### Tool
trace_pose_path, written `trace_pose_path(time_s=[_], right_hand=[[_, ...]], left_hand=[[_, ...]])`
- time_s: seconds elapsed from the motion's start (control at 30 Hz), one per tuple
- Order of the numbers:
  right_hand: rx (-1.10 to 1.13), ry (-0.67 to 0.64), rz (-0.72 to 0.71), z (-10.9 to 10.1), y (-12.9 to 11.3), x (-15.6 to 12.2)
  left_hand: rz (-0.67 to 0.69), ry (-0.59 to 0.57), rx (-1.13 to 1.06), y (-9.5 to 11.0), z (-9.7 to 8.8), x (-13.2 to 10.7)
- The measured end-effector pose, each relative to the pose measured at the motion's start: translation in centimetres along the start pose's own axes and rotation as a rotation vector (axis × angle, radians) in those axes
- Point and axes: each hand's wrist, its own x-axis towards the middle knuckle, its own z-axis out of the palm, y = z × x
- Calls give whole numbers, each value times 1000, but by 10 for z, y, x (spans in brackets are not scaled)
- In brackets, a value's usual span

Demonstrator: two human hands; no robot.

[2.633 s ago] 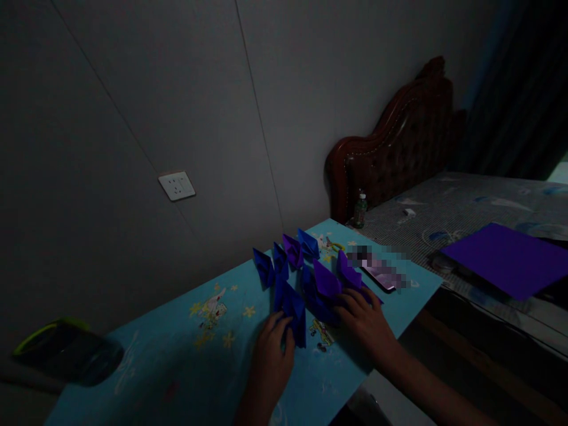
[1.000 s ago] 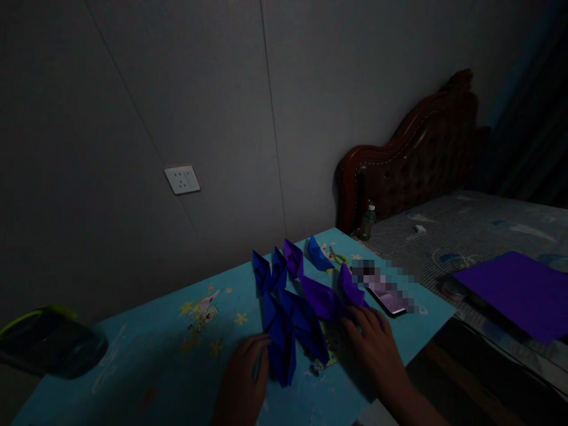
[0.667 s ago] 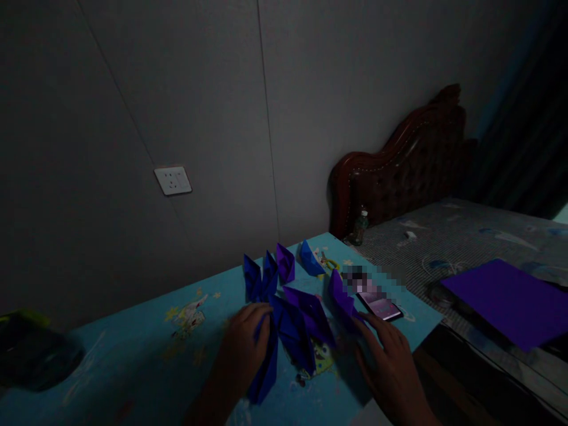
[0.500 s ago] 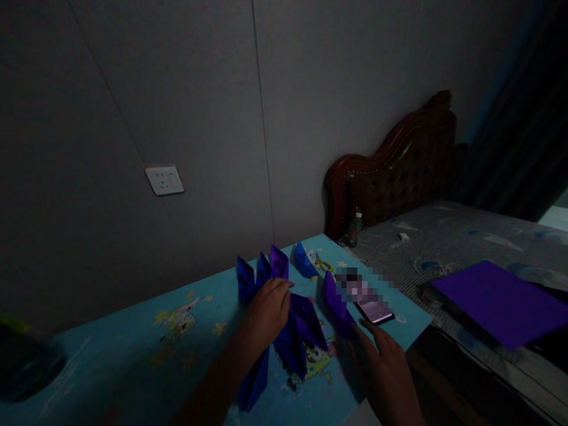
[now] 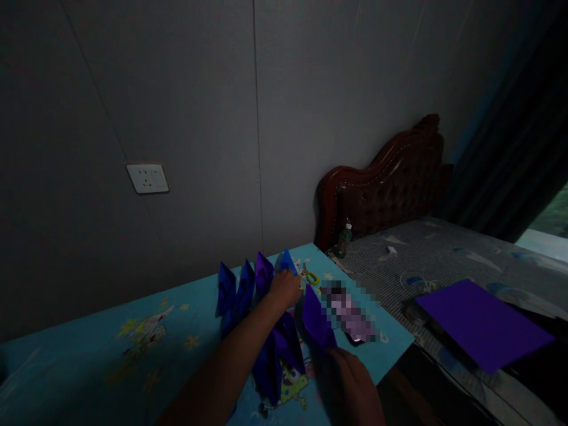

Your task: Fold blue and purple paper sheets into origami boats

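Note:
Folded paper boats stand in rows on the table. My left hand [image 5: 285,289] reaches across them, its fingers closed at the near end of the light blue paper boat [image 5: 287,260], which it partly hides. Close to my left wrist is an upright purple paper boat [image 5: 263,272]. Two dark blue boats, the left one [image 5: 226,288] and its neighbour [image 5: 245,288], stand further left. My right hand [image 5: 356,384] grips the near end of another purple paper boat [image 5: 316,318] on the right. Under my left forearm lie more boats, partly covered.
Yellow-handled scissors [image 5: 312,277] and a phone [image 5: 352,316], partly blurred out, lie at the right of the blue patterned tablecloth [image 5: 89,349]. Beyond the table edge is a bed with a purple sheet [image 5: 483,322], a bottle [image 5: 344,241] and a dark headboard [image 5: 390,183].
My left hand has moved from the middle boats, away and right, to the light blue boat. My right hand has closed on the near end of the purple boat. The view has shifted slightly.

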Motion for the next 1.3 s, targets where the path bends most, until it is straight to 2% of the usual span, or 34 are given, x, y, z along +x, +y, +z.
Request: trace_pose_path(time_s=[0.3,0.57,0.73,0.87,0.93,1.0,1.1,1.2,1.3], right_hand=[[47,16,-179,7,-1,-6],[-29,-6,-315,-15,-11,18],[-53,-36,-354,-19,-17,22],[-60,-70,-374,-19,-14,16],[-29,-67,-365,-19,-12,11],[29,-42,-294,-17,-11,6],[125,1,-40,-12,-12,2],[192,-13,207,-4,-16,5],[234,-56,264,4,-22,11]], left_hand=[[-121,-27,2,-9,8,0],[-175,7,-78,-20,10,-6],[-155,58,-139,-20,13,-6],[-140,169,-184,-23,-2,-13],[-146,244,-204,-35,-16,-21],[-188,319,-217,-56,-31,-33],[-319,410,-221,-99,-43,-53],[-439,411,-231,-138,-39,-70],[-460,335,-279,-161,-19,-83]])
